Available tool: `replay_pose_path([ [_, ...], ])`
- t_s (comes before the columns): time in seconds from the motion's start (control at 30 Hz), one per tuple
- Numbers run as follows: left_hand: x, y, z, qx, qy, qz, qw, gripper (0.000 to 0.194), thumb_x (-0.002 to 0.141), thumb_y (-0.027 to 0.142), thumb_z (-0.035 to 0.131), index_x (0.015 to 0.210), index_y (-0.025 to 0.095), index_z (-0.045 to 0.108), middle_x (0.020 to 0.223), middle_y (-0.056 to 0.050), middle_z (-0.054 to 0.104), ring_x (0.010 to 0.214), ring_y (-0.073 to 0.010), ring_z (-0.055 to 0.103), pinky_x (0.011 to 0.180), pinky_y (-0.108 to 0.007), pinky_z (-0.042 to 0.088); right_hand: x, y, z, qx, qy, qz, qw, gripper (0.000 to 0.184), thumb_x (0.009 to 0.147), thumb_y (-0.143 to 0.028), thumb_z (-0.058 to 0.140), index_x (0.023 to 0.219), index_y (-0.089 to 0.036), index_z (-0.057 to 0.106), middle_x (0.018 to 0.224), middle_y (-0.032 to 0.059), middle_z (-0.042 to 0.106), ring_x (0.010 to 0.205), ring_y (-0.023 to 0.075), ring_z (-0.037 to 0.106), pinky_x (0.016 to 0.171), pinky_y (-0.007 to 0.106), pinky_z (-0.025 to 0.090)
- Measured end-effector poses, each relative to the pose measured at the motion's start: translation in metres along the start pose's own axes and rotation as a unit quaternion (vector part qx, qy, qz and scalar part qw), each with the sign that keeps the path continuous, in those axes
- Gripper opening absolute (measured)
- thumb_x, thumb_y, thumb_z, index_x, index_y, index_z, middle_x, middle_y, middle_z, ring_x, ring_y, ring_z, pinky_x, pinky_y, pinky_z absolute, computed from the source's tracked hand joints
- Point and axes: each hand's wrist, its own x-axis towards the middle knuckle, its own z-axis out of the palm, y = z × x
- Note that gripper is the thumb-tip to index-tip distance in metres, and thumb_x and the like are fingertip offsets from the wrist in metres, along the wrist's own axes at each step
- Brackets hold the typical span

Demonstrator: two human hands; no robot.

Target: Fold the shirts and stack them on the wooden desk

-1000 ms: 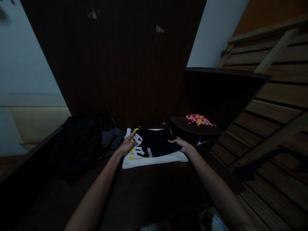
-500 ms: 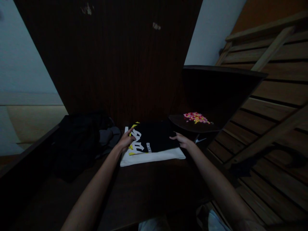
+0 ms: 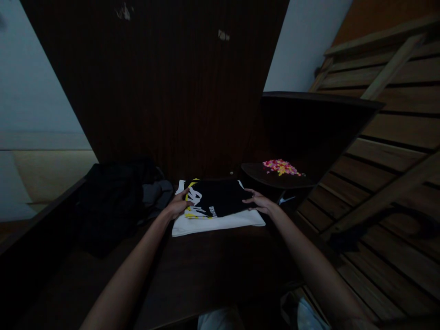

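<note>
A folded black T-shirt with white lettering and yellow patches lies on top of a folded white cloth on the dark wooden surface. My left hand grips the shirt's left edge, thumb on top beside the lettering. At the opposite edge, my right hand holds the black fabric between thumb and fingers. Some fingertips of both hands are hidden by the cloth. White fabric shows beyond the shirt along the front and at the back corners.
A dark heap of cloth or a bag sits to the left. On a small rounded shelf at the right lies a pile of pink and yellow pieces. A tall dark wooden panel stands behind, and wooden slats line the right.
The black shirt's back edge has come toward me, uncovering white cloth at the back right corner. Its print looks more bunched, and both hands stay at its sides.
</note>
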Motion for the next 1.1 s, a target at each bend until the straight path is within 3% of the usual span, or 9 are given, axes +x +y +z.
replay_pose_path([
  [0.3,0.002,-0.005,-0.008,0.13,0.048,0.069,0.988,0.082,0.063,0.001,0.077,0.139,0.017,0.05,0.12,-0.012,0.068,0.102,-0.0223,0.067,0.085,-0.029,0.054,-0.002,0.002,0.001,0.002,-0.031,-0.027,0.999,0.071,0.062,-0.004,0.077,0.125,-0.029,0.052,0.089,-0.0007,0.064,0.064,0.0128,0.061,0.047,0.021,0.049],
  [0.43,-0.001,-0.003,-0.007,0.237,0.064,0.11,0.963,0.067,0.07,0.007,0.072,0.134,0.018,0.055,0.119,-0.012,0.068,0.103,-0.024,0.066,0.089,-0.032,0.052,0.0,0.004,0.002,0.015,0.032,-0.022,0.999,0.058,0.068,-0.01,0.073,0.121,-0.022,0.054,0.089,0.0013,0.067,0.075,0.0147,0.065,0.065,0.026,0.053],
  [0.53,-0.006,0.001,-0.005,0.335,0.092,0.143,0.927,0.051,0.069,0.008,0.071,0.119,0.018,0.065,0.12,-0.012,0.067,0.116,-0.0291,0.06,0.1,-0.037,0.045,0.0,0.003,0.003,-0.063,0.106,-0.023,0.992,0.04,0.075,-0.018,0.069,0.113,-0.017,0.059,0.088,0.0045,0.068,0.083,0.0178,0.065,0.074,0.03,0.053],
  [0.63,-0.013,0.008,0.005,0.411,0.127,0.175,0.885,0.043,0.068,0.008,0.071,0.111,0.016,0.068,0.138,-0.017,0.054,0.129,-0.037,0.047,0.109,-0.044,0.035,-0.006,-0.003,0.011,-0.261,0.169,-0.088,0.946,0.037,0.076,-0.019,0.069,0.112,-0.017,0.062,0.1,0.0111,0.068,0.099,0.0261,0.063,0.089,0.038,0.049],
  [0.73,-0.014,0.014,0.028,0.506,0.145,0.238,0.816,0.045,0.077,0.014,0.064,0.122,0.011,0.061,0.152,-0.02,0.036,0.137,-0.0405,0.035,0.113,-0.049,0.029,-0.014,-0.012,0.038,-0.433,0.207,-0.201,0.854,0.037,0.081,-0.023,0.065,0.116,-0.015,0.063,0.122,0.0185,0.061,0.12,0.034,0.051,0.104,0.044,0.038],
  [0.8,-0.008,0.014,0.047,0.559,0.117,0.273,0.774,0.045,0.086,0.02,0.056,0.13,0.009,0.056,0.152,-0.02,0.037,0.138,-0.0378,0.034,0.115,-0.049,0.027,-0.016,-0.017,0.066,-0.484,0.195,-0.251,0.815,0.038,0.087,-0.027,0.057,0.121,-0.012,0.061,0.133,0.021,0.055,0.128,0.0366,0.044,0.108,0.048,0.033],
  [0.93,0.011,0.001,0.07,0.659,0.062,0.271,0.699,0.053,0.093,0.031,0.047,0.14,0.008,0.048,0.153,-0.018,0.037,0.143,-0.0359,0.027,0.117,-0.049,0.021,-0.004,-0.018,0.116,-0.471,0.088,-0.333,0.812,0.051,0.095,-0.033,0.042,0.139,-0.008,0.048,0.151,0.0165,0.04,0.143,0.0299,0.027,0.118,0.042,0.02],
  [1.03,0.021,-0.011,0.069,0.686,0.058,0.24,0.684,0.06,0.095,0.042,0.041,0.147,0.011,0.041,0.156,-0.014,0.033,0.146,-0.0371,0.018,0.118,-0.055,0.013,0.011,-0.01,0.127,-0.466,0.008,-0.333,0.819,0.059,0.098,-0.039,0.037,0.15,-0.012,0.036,0.16,0.009,0.025,0.15,0.0232,0.012,0.121,0.034,0.013],
  [1.1,0.025,-0.016,0.064,0.687,0.063,0.223,0.689,0.066,0.095,0.053,0.036,0.15,0.016,0.036,0.158,-0.012,0.028,0.147,-0.0376,0.013,0.118,-0.057,0.009,0.02,-0.002,0.119,-0.496,-0.01,-0.285,0.82,0.06,0.099,-0.044,0.034,0.151,-0.013,0.034,0.161,0.0083,0.022,0.15,0.0242,0.01,0.121,0.037,0.009],
])
